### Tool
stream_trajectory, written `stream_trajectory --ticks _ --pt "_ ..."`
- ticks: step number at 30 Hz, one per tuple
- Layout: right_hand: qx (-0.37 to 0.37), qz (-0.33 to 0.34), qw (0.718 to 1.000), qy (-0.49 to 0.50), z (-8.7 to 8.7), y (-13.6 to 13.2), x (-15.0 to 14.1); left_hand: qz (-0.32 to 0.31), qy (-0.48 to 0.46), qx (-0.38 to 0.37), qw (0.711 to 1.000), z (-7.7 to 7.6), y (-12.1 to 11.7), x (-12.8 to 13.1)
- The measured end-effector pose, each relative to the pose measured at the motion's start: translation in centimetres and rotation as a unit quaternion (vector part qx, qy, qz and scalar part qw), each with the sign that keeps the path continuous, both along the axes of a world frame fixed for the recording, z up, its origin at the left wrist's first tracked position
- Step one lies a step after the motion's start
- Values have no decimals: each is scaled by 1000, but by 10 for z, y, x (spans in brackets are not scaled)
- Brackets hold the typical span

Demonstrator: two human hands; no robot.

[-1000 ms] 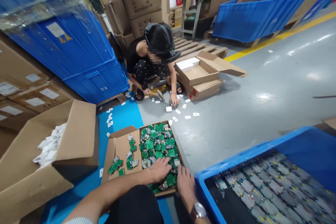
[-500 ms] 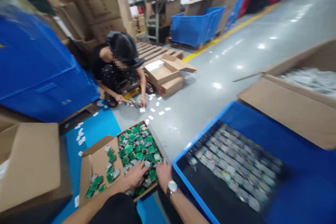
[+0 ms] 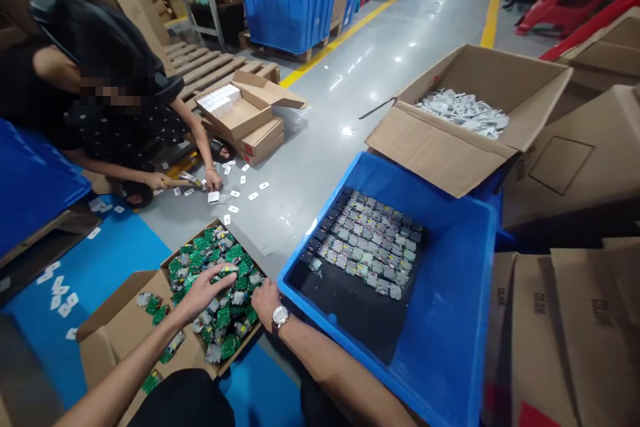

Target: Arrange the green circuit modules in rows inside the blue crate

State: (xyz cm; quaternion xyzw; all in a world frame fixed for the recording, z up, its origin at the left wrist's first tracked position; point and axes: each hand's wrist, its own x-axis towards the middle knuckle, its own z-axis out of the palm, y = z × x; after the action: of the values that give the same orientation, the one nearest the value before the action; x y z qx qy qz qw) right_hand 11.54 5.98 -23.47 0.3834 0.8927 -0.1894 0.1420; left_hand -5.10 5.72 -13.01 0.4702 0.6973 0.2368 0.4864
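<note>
A shallow cardboard box [image 3: 234, 361] full of small green and grey circuit boards [image 3: 226, 312] sits low in front of me. Over the pile, my left hand [image 3: 207, 290] has its thumb and fingers closed about one small circuit board [image 3: 228, 271]. My right hand [image 3: 266, 303], with a watch on the wrist, is at the box's right rim. Its fingers are curled down, and what they grip is hidden. Right of it stands a large blue bin [image 3: 440, 320], in which circuit boards [image 3: 370, 240] lie in rows on a black sheet.
A co-worker [image 3: 115, 87] crouches at the left, holding a tool beside scattered white pieces [image 3: 253, 196]. An open carton [image 3: 425, 147] of white parts stands behind the blue bin. Brown cartons [image 3: 590, 320] line the right side. More boards lie on the box's open flap [image 3: 120, 327].
My view has swung right, so the scene sits further left. My left hand has lifted from among the boards with one between its fingers. My right hand remains by the box rim.
</note>
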Motion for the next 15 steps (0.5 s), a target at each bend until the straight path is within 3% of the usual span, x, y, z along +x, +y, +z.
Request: stream_trajectory --ticks 4,6,8,10,12,13,15 --pt "-14 10 997 73 19 0 3 -56 -57 70 994 49 36 38" --pt "-44 5 989 144 40 -5 10 -77 -61 108 989 63 48 63" --pt "-108 -32 963 246 68 -9 28 -109 -67 135 983 71 57 88" --pt "-196 -101 909 355 95 -8 57 -135 -84 146 976 75 64 107" --pt "-271 -190 835 439 109 3 95 -137 -89 151 975 75 68 121" --pt "-297 -240 798 467 109 11 116 -131 -83 152 976 74 68 124" --pt "-318 -351 729 493 92 31 156 -127 -62 141 980 69 67 128"
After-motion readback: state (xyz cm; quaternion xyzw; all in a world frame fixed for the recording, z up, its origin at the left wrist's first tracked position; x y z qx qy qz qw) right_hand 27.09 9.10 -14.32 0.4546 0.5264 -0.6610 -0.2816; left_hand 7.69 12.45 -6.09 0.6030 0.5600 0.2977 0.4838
